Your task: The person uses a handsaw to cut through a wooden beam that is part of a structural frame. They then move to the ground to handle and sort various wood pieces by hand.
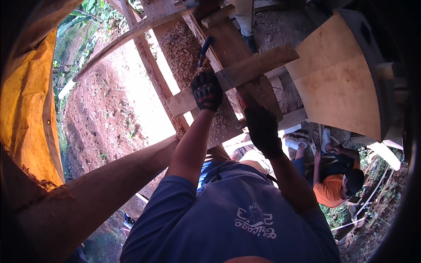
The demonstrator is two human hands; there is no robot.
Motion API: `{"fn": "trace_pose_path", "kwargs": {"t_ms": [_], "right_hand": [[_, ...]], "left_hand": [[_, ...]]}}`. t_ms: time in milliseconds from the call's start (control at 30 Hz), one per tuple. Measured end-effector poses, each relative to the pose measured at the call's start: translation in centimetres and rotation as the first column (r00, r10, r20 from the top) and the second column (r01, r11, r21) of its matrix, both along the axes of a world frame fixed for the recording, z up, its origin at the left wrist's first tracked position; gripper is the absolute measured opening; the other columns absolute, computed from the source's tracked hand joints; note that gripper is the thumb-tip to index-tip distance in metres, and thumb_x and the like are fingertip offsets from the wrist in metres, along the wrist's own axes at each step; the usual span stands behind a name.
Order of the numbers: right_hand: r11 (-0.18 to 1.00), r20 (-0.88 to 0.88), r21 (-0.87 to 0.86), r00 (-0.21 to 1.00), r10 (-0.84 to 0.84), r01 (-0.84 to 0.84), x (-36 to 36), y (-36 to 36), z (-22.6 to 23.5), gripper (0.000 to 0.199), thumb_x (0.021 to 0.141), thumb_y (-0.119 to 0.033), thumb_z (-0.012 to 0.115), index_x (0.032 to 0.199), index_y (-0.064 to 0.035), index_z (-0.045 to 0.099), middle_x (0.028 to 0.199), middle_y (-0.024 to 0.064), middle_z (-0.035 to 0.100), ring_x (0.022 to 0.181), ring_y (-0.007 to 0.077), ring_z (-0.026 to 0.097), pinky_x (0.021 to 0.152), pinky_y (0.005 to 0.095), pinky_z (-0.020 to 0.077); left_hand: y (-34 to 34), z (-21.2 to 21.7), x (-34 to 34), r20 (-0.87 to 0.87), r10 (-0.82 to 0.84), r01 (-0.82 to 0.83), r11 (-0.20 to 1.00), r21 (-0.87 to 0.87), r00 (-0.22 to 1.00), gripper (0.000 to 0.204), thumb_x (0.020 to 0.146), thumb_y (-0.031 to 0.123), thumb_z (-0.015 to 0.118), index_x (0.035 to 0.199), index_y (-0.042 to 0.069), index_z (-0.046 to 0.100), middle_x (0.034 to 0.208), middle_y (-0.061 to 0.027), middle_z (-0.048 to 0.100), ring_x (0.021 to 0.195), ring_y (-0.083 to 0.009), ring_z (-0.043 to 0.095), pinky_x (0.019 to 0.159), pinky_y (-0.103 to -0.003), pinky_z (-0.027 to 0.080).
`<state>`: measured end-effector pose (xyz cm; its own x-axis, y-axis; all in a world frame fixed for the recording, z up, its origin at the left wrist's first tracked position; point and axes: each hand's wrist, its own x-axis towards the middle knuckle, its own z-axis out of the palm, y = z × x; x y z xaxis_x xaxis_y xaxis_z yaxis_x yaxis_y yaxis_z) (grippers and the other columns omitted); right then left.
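Note:
A wooden board [267, 62] lies slantwise across the workbench in front of me. My left hand [207, 91], in a black glove, is closed over the board toward its left end, knuckles up. Just right of it, my gloved right hand [262, 128] is closed on what looks like a hand saw [242, 101]. A bit of red shows at its grip, and its thin dark blade reaches up to the board; the rest of the handle is hidden by the glove. Beyond my left hand, a chisel [205, 47] with a blue handle rests among wood shavings.
Curly shavings [177, 46] cover the bench planks. A large pale wooden panel [337, 79] stands at the right. Below it a person in an orange shirt [330, 190] crouches; another person's leg [244, 19] shows at the top. A thick beam [109, 188] and yellow tarp [28, 105] are at the left.

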<state>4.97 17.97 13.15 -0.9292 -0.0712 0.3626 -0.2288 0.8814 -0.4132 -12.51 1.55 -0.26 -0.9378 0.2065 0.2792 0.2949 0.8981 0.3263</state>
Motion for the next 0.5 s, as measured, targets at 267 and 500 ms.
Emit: {"fn": "trace_pose_path", "kwargs": {"t_ms": [267,500], "right_hand": [[0.966,0.286,-0.218,0.955,-0.075,0.141,5.7,-0.3,5.3,0.042,0.1,-0.008,0.066,0.141,-0.0015,0.068,0.131,0.0214,0.076,0.091,0.0335,0.078,0.084,0.0451,0.0628],[0.954,0.004,-0.298,1.0,-0.022,0.022,-2.3,0.0,-0.6,0.043,0.099,-0.006,0.067,0.142,-0.0056,0.068,0.139,0.0176,0.075,0.085,0.0296,0.077,0.077,0.0403,0.0627]], "left_hand": [[0.0,0.7,1.0,-0.049,0.032,-0.031,0.999,0.013,0.998,0.021,0.097,0.016,0.058,0.113,0.01,0.069,0.111,-0.0169,0.066,0.108,-0.0393,0.063,0.096,-0.053,0.049],[1.0,0.9,0.2,-0.026,-0.028,0.028,1.0,0.013,0.999,0.021,0.1,0.017,0.055,0.114,0.01,0.069,0.109,-0.0169,0.066,0.108,-0.0388,0.063,0.096,-0.053,0.049]]}}
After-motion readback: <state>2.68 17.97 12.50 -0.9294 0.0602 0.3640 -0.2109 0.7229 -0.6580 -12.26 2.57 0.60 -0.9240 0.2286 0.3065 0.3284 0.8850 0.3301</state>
